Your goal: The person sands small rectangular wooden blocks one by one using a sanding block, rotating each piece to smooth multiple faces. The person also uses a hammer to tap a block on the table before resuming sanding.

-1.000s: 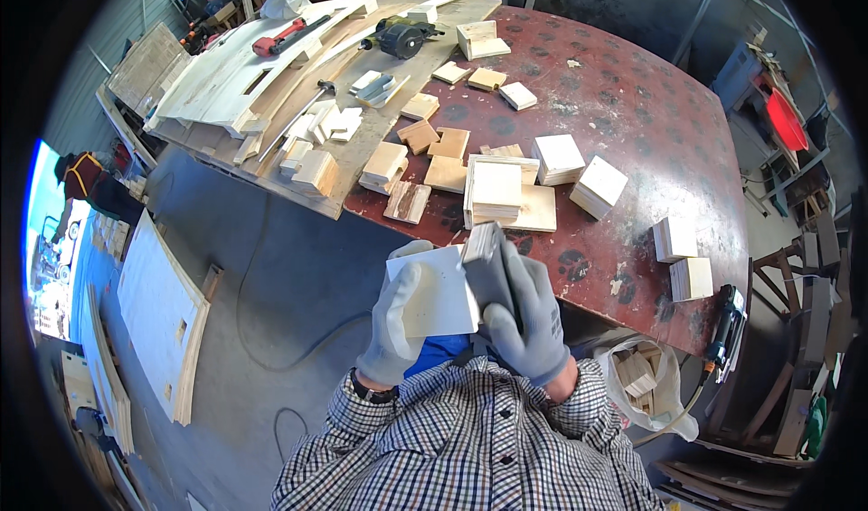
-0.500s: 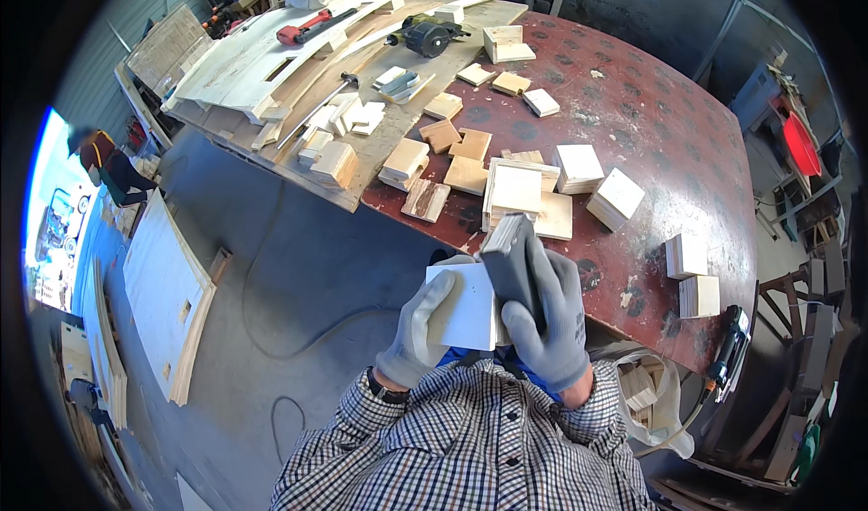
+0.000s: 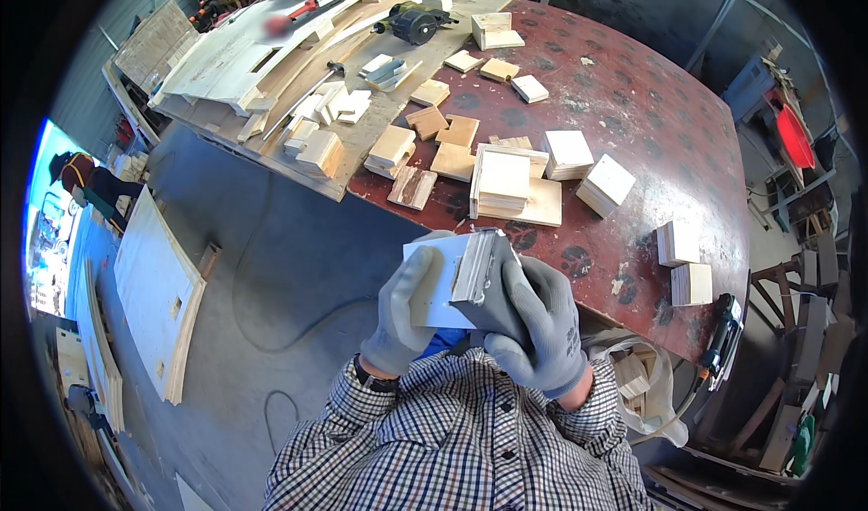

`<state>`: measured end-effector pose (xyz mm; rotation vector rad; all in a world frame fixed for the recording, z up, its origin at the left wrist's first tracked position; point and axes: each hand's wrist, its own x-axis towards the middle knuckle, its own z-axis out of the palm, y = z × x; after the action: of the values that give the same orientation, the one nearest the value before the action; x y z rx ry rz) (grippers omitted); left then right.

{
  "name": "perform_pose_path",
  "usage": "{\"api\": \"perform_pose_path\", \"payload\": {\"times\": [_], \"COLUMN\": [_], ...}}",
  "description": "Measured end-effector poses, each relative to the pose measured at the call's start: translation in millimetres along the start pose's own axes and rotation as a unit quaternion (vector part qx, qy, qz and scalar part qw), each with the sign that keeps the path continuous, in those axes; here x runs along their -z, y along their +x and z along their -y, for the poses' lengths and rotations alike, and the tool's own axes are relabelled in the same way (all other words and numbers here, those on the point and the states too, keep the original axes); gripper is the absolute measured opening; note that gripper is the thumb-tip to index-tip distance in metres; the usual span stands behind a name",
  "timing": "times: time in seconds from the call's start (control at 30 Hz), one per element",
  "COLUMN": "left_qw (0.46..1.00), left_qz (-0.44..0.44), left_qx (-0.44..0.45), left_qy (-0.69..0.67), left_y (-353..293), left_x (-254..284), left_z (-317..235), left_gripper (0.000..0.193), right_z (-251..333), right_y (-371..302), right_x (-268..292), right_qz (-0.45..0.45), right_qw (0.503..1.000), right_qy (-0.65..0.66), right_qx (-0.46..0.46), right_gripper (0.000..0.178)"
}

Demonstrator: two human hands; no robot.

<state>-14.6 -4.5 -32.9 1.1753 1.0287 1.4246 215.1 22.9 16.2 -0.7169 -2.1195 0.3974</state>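
In front of my chest, my left hand (image 3: 395,316) in a grey work glove is closed around a pale, square wooden block (image 3: 432,285), its flat face turned up. My right hand (image 3: 549,337), gloved the same way, grips a sanding block (image 3: 503,287) with a dark grey sheet wrapped over it and a layered pale end. That sanding block lies against the right side of the wooden block and covers part of it. Some left fingers are hidden behind the wood.
Beyond my hands, a dark red table (image 3: 633,231) carries several small wooden blocks and a pale stack (image 3: 504,184). A power tool (image 3: 721,335) lies at its right corner. Curved panels (image 3: 158,285) stand at left, where another person (image 3: 90,181) bends. A bag of offcuts (image 3: 637,384) hangs below.
The sanding block has tilted and shifted left over the wooden block, now showing its layered end. Both hands have moved slightly left. At far left the other person has bent lower.
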Motion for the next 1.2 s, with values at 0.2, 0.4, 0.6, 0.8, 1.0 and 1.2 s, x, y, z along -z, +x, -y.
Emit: {"api": "perform_pose_path", "payload": {"times": [0.2,0.4,0.6,0.8,1.0,1.2], "left_qw": [0.931,0.935,0.926,0.992,0.884,0.913], "left_qz": [-0.016,-0.001,-0.074,-0.087,-0.037,0.013], "left_qx": [0.117,0.104,-0.17,0.073,0.191,0.202], "left_qy": [-0.345,-0.339,0.33,0.051,-0.425,-0.354], "left_y": [5,6,5,20,19,9], "left_x": [-2,8,6,-7,-30,-29], "left_z": [-27,-15,-1,-30,-25,-9], "left_gripper": [0.065,0.06,0.058,0.073,0.068,0.065], "right_z": [-44,-21,-1,-15,-17,-29], "right_y": [-6,5,10,-11,-5,5], "right_x": [-25,-2,6,-8,-36,-16], "right_qz": [-0.104,-0.073,0.051,-0.031,-0.091,-0.113], "right_qw": [0.925,0.972,0.997,0.972,0.991,0.98], "right_qy": [0.21,0.16,0.058,0.17,-0.016,0.034], "right_qx": [-0.298,-0.157,-0.029,-0.157,-0.098,-0.163], "right_gripper": [0.069,0.077,0.075,0.076,0.08,0.075]}}
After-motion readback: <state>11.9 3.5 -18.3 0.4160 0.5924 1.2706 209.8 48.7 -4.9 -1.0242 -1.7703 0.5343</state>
